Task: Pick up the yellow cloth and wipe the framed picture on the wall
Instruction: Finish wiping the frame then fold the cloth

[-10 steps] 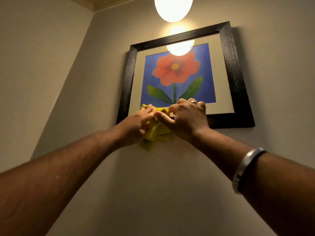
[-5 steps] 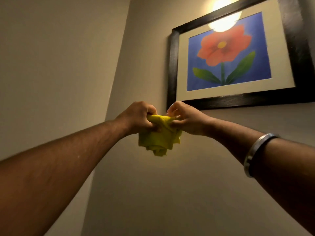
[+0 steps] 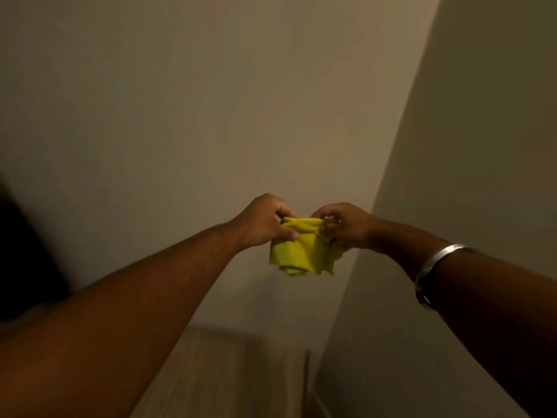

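The yellow cloth (image 3: pixel 301 251) hangs bunched in the air in front of a wall corner, held between both hands. My left hand (image 3: pixel 262 221) pinches its upper left edge with thumb and fingers. My right hand (image 3: pixel 346 226) grips its upper right edge; a metal bangle (image 3: pixel 434 267) sits on that forearm. The framed picture is out of view.
Two plain beige walls meet in a corner (image 3: pixel 388 182) just right of the hands. A light wooden surface (image 3: pixel 241 369) lies low in the middle, blurred. A dark shape (image 3: pixel 24 254) fills the left edge.
My view has swung left and down, so the framed picture and lamp have left the frame. Both hands came away from the picture with the cloth and still hold it between them.
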A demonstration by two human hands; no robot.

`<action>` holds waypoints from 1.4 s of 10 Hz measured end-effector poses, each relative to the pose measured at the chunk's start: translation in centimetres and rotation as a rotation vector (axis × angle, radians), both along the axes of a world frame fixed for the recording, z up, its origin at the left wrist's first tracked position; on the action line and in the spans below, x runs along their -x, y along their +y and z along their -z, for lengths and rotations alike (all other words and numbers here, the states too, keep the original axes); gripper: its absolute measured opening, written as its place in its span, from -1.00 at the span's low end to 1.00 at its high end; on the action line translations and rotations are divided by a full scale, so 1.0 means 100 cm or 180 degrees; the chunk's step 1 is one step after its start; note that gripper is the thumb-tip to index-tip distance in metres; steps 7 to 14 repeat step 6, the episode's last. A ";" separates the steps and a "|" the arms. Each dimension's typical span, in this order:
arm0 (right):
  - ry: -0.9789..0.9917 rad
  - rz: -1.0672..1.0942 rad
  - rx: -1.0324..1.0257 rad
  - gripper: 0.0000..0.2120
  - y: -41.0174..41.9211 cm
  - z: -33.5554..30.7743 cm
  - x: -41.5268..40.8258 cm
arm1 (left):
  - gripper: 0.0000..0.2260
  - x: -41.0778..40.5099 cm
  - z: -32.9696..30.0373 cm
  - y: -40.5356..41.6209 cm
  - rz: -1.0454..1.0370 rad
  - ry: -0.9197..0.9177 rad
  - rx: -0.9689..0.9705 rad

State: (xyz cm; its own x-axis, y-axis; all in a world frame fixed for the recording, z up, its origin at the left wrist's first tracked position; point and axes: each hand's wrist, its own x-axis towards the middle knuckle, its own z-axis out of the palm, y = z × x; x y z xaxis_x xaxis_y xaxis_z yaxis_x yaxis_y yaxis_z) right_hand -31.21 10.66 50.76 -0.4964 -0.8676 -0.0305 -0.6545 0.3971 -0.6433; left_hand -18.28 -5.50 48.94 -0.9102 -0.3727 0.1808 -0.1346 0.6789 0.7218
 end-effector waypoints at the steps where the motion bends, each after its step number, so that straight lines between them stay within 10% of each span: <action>1: -0.0613 -0.0006 -0.0174 -0.80 -0.037 0.133 -0.011 | -0.71 -0.021 0.131 -0.026 -0.0240 -0.0350 -0.0434; 4: -0.1303 -0.0415 -0.2066 -0.68 -0.039 0.608 -0.142 | -0.62 -0.184 0.581 0.021 -0.1167 -0.1969 -0.2555; 6: -0.0042 -0.0253 -0.2337 -0.65 -0.009 0.659 -0.152 | -0.62 -0.187 0.630 0.035 -0.1544 -0.2189 -0.2114; 14: -0.0042 -0.0253 -0.2337 -0.65 -0.009 0.659 -0.152 | -0.62 -0.187 0.630 0.035 -0.1544 -0.2189 -0.2114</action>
